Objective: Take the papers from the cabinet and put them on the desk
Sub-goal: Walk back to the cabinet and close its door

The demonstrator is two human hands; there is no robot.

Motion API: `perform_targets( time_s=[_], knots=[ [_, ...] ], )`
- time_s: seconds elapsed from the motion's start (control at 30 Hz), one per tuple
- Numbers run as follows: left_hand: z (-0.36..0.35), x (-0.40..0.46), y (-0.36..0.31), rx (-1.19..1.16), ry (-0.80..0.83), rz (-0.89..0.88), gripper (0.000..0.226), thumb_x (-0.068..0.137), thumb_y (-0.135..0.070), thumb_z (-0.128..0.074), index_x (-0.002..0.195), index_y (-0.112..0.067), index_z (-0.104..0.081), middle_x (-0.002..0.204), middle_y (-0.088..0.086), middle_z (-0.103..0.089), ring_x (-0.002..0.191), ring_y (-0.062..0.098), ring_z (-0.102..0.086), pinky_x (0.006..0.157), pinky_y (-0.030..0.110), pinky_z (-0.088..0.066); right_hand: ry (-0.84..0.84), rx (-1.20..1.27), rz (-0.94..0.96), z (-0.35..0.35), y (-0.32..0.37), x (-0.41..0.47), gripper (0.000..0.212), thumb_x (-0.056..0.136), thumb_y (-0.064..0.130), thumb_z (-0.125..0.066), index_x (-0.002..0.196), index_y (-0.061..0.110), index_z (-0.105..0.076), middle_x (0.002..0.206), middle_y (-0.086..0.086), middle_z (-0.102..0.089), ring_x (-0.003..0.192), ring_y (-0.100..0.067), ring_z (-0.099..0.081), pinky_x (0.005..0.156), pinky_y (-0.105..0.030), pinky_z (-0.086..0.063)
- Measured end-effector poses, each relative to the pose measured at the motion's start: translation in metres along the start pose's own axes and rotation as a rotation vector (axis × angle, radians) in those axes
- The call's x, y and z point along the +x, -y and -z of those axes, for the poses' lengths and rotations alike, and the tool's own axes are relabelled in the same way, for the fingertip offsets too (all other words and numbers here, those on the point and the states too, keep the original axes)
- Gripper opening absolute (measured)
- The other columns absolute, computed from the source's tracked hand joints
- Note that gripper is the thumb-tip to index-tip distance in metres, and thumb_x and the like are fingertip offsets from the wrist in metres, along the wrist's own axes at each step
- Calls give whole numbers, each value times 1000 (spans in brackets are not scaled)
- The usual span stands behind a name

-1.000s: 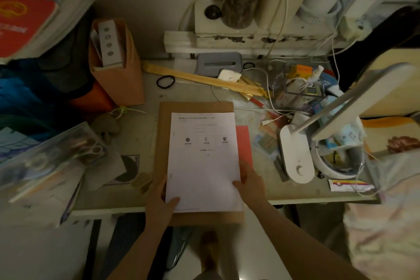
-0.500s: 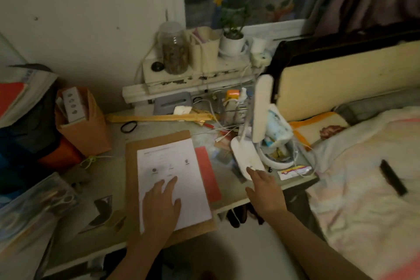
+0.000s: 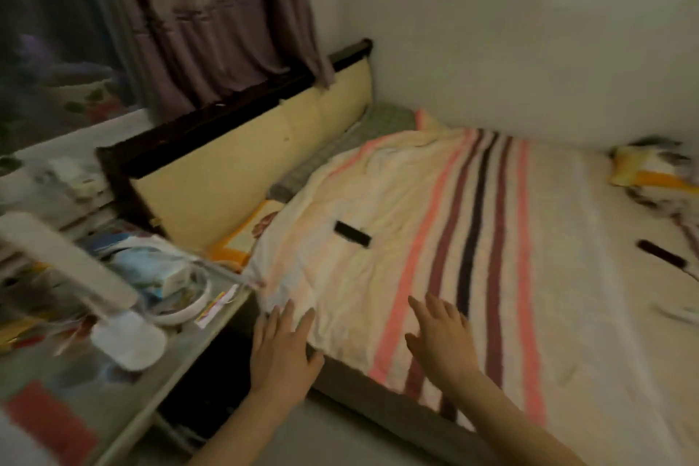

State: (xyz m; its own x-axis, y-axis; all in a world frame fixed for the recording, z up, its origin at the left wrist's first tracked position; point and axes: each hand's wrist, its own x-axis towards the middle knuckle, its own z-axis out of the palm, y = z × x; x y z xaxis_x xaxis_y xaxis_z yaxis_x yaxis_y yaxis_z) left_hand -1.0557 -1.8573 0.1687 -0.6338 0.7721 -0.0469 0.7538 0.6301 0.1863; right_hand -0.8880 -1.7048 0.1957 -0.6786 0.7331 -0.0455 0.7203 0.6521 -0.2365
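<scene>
Nearest the camera, both forearms reach forward with nothing in either hand: the left hand [image 3: 281,350] is flat with fingers spread, hovering over the gap between the desk and the bed, and the right hand [image 3: 440,340] is likewise splayed, palm down, over the near edge of the striped blanket [image 3: 435,238]; whether either palm actually touches the cloth cannot be told through the blur. At lower left the desk [image 3: 159,386] runs off the picture, and a red sheet [image 3: 49,416] lies at its near corner, with a white lamp [image 3: 94,291] and a jumble of small packets behind it. The papers themselves are not clearly in view; no white sheets can be made out on the visible part of the desk, and no cabinet shows anywhere. As a judgement, loose sheets will be light, limp and inclined to slide apart, so a stack is best taken with both hands at opposite edges, thumbs on top and fingers beneath, kept level and squared. Farther off, a dark flat object [image 3: 351,233] lies on the blanket, another [image 3: 662,258] sits well apart to the right, then the padded headboard [image 3: 242,170], the curtain [image 3: 212,23] and the bare wall [image 3: 529,42].
</scene>
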Motion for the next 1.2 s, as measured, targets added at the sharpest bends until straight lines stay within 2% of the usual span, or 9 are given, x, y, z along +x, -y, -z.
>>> perform_targets(
  time_s=[0.13,0.23,0.33,0.43,0.6,0.8,1.0,1.2],
  knots=[
    [-11,10,-117,0,-39,-206,61,89,-51,-35,142,-33,-12,157,4,-9,143,25,-7,115,44,1,-104,-7,-195,35,-101,-44,59,91,37,-50,142,27,-23,154,-3,-27,142,-27,-22,116,-45,-21],
    [-19,7,-195,-29,-50,-357,61,88,-49,-37,142,-34,-14,156,4,-13,142,24,-12,115,44,0,-186,-2,-361,56,-162,-79,55,90,37,-52,139,27,-29,151,-3,-32,140,-27,-27,115,-45,-24],
    [-23,2,-268,-46,-68,-533,63,87,-50,-40,142,-33,-16,155,4,-19,140,24,-18,115,44,-3,-246,11,-531,73,-213,-115,57,90,42,-50,141,28,-27,153,-3,-29,141,-27,-25,115,-46,-23],
    [-27,-3,-341,-41,-37,-749,63,87,-49,-40,143,-30,-17,155,7,-17,140,27,-16,114,45,-3,-309,45,-691,87,-262,-151,58,90,46,-47,141,29,-25,154,-2,-28,141,-26,-25,115,-47,-23],
    [-45,-18,-464,-14,-19,-1018,63,85,-49,-41,142,-30,-22,153,9,-23,139,31,-21,114,48,-7,-362,122,-933,106,-332,-206,61,88,46,-51,141,30,-24,155,-2,-23,142,-27,-19,115,-50,-17],
    [-73,-36,-590,-12,6,-1265,62,84,-50,-47,140,-28,-29,152,10,-27,137,33,-26,113,50,-11,-389,113,-1188,118,-411,-254,64,86,43,-53,141,29,-24,155,-4,-22,141,-28,-17,114,-52,-15],
    [-95,-44,-713,-26,48,-1450,65,86,-53,-40,143,-31,-16,155,7,-17,141,30,-15,114,49,-5,-464,82,-1379,146,-492,-278,62,84,44,-55,138,30,-28,149,-2,-30,137,-27,-24,111,-49,-23],
    [-108,-73,-833,-30,45,-1610,66,87,-55,-35,143,-33,-9,157,4,-10,142,27,-8,116,47,-2,-551,56,-1526,176,-564,-303,57,86,42,-53,137,27,-31,148,-3,-33,136,-26,-27,111,-45,-23]
  ],
)
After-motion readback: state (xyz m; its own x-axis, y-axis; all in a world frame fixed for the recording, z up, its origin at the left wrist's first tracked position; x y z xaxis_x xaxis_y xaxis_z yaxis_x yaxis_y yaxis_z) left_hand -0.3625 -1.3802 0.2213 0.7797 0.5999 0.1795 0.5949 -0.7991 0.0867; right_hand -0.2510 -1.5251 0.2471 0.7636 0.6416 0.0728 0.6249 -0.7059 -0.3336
